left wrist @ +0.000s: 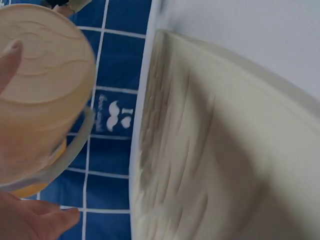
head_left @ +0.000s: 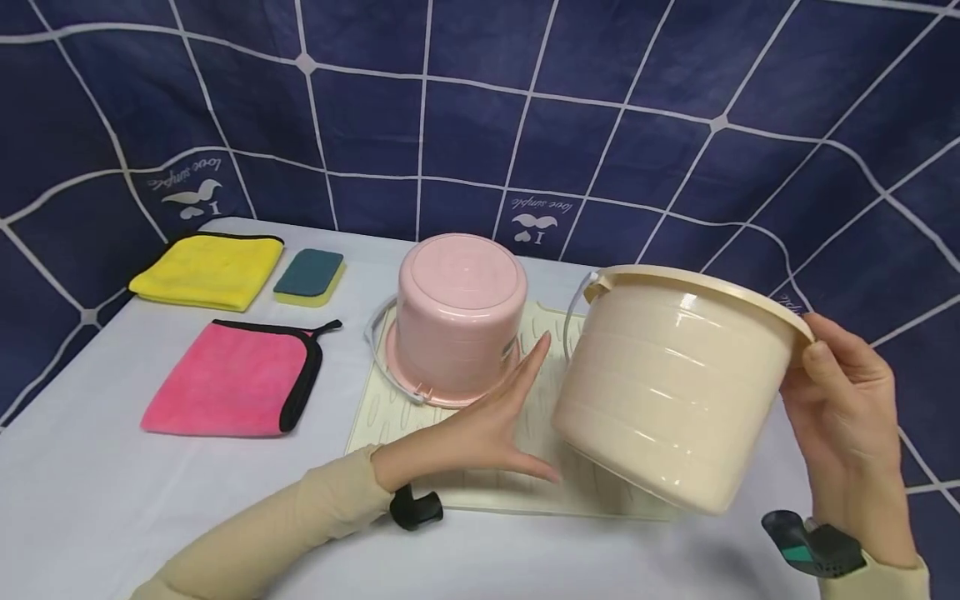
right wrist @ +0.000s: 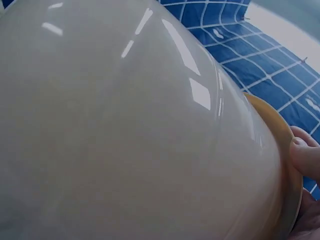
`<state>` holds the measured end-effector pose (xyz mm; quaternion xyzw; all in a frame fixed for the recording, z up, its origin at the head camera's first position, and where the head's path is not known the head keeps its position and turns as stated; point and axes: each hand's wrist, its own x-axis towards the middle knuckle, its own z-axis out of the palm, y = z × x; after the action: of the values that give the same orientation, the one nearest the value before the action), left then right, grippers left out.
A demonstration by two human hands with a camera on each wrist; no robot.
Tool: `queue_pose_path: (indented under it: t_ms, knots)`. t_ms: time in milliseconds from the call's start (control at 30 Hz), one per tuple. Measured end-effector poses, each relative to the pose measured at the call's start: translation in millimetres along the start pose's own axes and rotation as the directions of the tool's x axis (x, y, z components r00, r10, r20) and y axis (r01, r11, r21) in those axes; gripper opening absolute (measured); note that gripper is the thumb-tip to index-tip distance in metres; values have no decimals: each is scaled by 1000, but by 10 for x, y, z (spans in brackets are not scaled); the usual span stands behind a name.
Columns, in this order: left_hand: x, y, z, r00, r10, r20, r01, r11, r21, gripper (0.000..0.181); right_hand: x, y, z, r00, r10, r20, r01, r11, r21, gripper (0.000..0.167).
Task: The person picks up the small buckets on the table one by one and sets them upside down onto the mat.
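Landmark: pink bucket (head_left: 461,287), upside down on the ribbed mat (head_left: 487,493), its pale handle (head_left: 384,367) lying out on the left.
Cream bucket: right of the pink bucket, raised over the mat and tilted, rim (head_left: 720,293) upward, base (left wrist: 55,60) turned partly toward the left hand. White bail (head_left: 567,321) hangs on the side facing the pink bucket.
Right hand (head_left: 851,392): well to the right of the pink bucket; pinches the cream rim at its far right end, thumb on the near side, fingers beyond the lip.
Left hand (head_left: 483,429): in front of the pink bucket, thumb and fingers spread wide, holding nothing, apart from the cream bucket. Contact with the pink wall: cannot tell.
Handling, judged: hollow plastic, probably light for its bulk; stiff wall, some flex likely at the lip. Gloss suggests a slippery side, more so if wet. Not fragile-looking.
Best hold: the lip, where fingers can hook; one-sided grip may let it swing, so a palm under the base would steady it. Loose bail makes a poor guide.
Cloths and sponge: left of the pink bucket; yellow cloth (head_left: 210,271) farthest back, green-topped sponge (head_left: 309,275) nearer, pink cloth (head_left: 232,379) toward the wearer.
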<state>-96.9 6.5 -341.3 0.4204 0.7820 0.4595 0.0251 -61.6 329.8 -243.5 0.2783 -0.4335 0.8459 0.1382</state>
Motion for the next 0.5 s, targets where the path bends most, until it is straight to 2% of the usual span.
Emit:
queue_pose_path:
  t_ms: [100,200,333,500]
  knots:
    - [105,-47,112,999,44,-30,-48,989,-140,137,-19,35,-17,1000,3,1,-3,993,116,25]
    - [158,-92,164,988,110,-111,-134,962,-239,123,-40,62,-44,1000,-2,-30,6,988,155,25]
    - [164,-104,172,970,149,-195,-201,938,-282,98,-60,94,-89,997,21,-74,-5,979,202,26]
    - [147,-38,149,955,151,-255,-234,912,-338,87,-69,173,-154,989,55,-138,-15,961,278,28]
